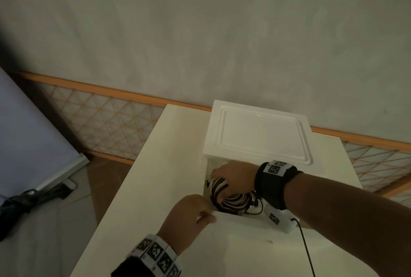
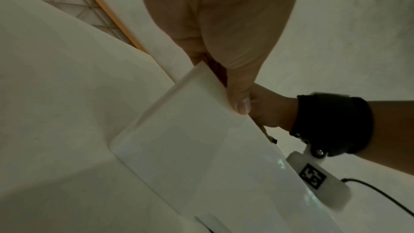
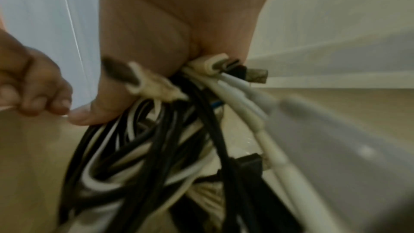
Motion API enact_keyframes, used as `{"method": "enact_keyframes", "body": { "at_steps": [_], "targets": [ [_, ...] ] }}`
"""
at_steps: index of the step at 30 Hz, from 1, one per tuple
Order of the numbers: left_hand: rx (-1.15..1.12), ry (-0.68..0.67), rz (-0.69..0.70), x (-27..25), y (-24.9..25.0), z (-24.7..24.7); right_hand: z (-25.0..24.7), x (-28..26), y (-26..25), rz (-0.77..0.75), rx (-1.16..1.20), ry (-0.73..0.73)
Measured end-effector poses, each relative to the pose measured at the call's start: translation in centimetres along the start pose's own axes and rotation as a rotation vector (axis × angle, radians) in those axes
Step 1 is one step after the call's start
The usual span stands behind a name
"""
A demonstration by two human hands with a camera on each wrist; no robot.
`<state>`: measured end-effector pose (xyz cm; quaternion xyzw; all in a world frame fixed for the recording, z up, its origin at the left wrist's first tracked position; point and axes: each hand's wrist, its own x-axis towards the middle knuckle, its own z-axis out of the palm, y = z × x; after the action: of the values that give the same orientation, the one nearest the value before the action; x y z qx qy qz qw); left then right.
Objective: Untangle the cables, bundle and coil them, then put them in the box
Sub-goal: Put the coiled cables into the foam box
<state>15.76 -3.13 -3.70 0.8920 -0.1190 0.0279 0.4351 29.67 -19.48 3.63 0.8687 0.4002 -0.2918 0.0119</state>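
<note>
Final stage: our right hand grips the coiled black-and-white cable bundle inside the white box; our left hand pinches its front flap. Release and closing remain.

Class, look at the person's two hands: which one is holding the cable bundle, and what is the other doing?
The right hand grips the black-and-white cable bundle inside the box; the left hand only pinches the box's front flap.

A pale, mottled plaster wall fills the upper part of the head view, dimly lit. Along its foot runs an orange-framed lattice panel with diamond mesh. A white table stands before it. On the left a large pale board leans at a slant, with a dark bundle lying on the glossy tiled floor.
</note>
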Motion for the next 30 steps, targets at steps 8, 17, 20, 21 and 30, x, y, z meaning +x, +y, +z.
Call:
{"method": "enact_keyframes", "body": {
  "at_steps": [8, 17, 20, 21, 30],
  "targets": [
    [-0.102, 0.094, 0.069, -0.2, -0.4, 0.4, 1.9, 5.1, 1.1, -0.027, -0.187, -0.182],
    [-0.119, 0.109, 0.054, -0.2, -0.4, 0.6, 3.1, 4.8, 2.7, 0.107, 0.180, -0.015],
    [-0.132, 0.100, 0.045, -0.3, -0.5, 0.5, 3.1, 3.4, 1.9, 0.043, 0.014, -0.030],
    [-0.125, 0.095, 0.050, -0.3, -0.5, 0.5, 3.3, 3.1, 1.7, 0.011, -0.066, -0.050],
    [-0.097, 0.112, 0.073, -0.3, -1.0, 0.7, 5.6, 2.9, 1.5, 0.027, -0.400, -0.109]
  ]
}}
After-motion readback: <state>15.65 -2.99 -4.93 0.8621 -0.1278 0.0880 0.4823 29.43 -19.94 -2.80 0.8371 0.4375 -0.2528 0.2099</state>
